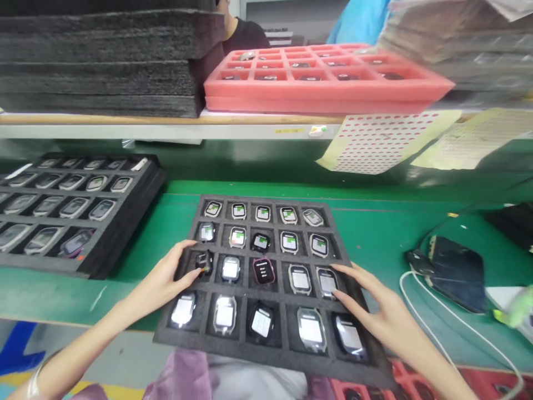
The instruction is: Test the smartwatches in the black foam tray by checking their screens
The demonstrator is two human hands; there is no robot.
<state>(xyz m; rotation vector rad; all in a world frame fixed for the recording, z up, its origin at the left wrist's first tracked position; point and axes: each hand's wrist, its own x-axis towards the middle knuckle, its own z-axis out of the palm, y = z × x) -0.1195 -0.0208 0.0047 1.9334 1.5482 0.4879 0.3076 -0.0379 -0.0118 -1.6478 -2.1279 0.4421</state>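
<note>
A dark grey foam tray [283, 297] of smartwatches lies in front of me, its near edge towards my lap. Most of the screens are lit, several with green and white blocks. My left hand [177, 269] is closed over the tray's left edge, with its thumb against a black smartwatch [204, 261] that sits tilted in its compartment. On the opposite side, my right hand [377, 303] reaches over the edge. Its thumb and forefinger touch the rim of a silver smartwatch [327, 282] in the rightmost compartment of the third row.
More watches fill a stacked black foam tray [125, 222] on the left. A pink foam tray [325, 97] and black foam sheets [100, 61] stand on the shelf above. At right are a dark pouch [458, 272] and a white cable [441, 311]. A person [245, 36] is behind the shelf.
</note>
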